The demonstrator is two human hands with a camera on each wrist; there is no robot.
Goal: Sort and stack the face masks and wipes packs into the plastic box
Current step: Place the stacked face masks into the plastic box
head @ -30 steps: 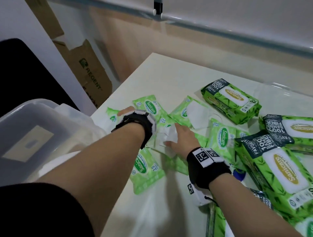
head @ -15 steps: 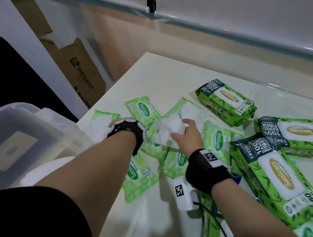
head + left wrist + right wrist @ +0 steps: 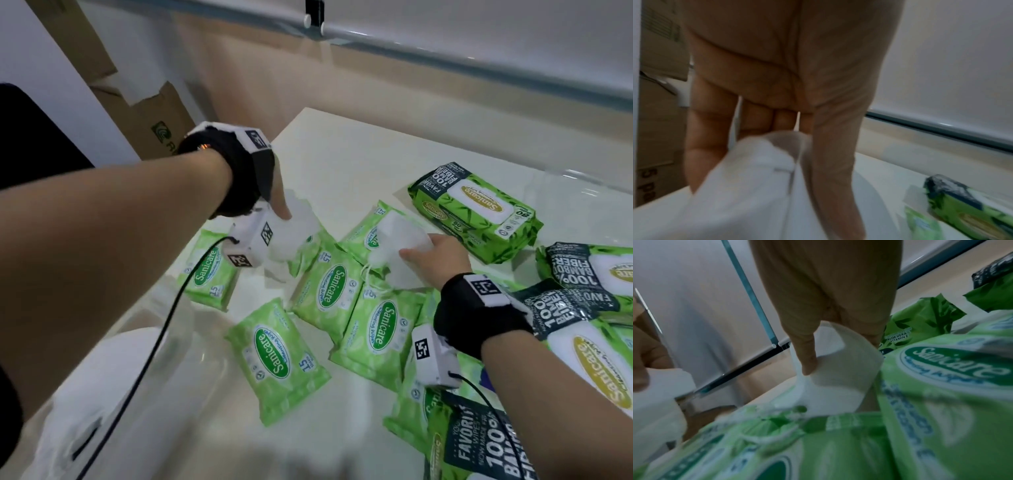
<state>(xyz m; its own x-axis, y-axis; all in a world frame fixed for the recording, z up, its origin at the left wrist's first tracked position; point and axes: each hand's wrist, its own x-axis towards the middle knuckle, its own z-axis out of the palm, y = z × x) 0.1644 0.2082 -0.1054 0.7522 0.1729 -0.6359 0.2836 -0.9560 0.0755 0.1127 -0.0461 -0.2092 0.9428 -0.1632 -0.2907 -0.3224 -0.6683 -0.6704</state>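
Note:
My left hand (image 3: 274,202) is raised above the table and pinches a wrapped white face mask (image 3: 294,233), which also shows in the left wrist view as a white mask (image 3: 748,186) between thumb and fingers. My right hand (image 3: 435,257) grips another white face mask (image 3: 397,246) lying on the small green wipes packs (image 3: 329,284); in the right wrist view its thumb (image 3: 805,356) presses on that mask (image 3: 838,378). Several small green packs (image 3: 274,356) lie scattered mid-table. The clear plastic box (image 3: 113,394) is at the lower left, blurred.
Large green wipes packs lie at the back right (image 3: 472,212) and along the right edge (image 3: 589,342). Cardboard boxes (image 3: 161,123) stand against the wall to the left. A cable (image 3: 150,349) runs from my left wrist over the box. The white table (image 3: 342,154) extends beyond.
My left hand has risen from the table holding a white mask. My right hand has moved right onto another white mask that lies on the small packs.

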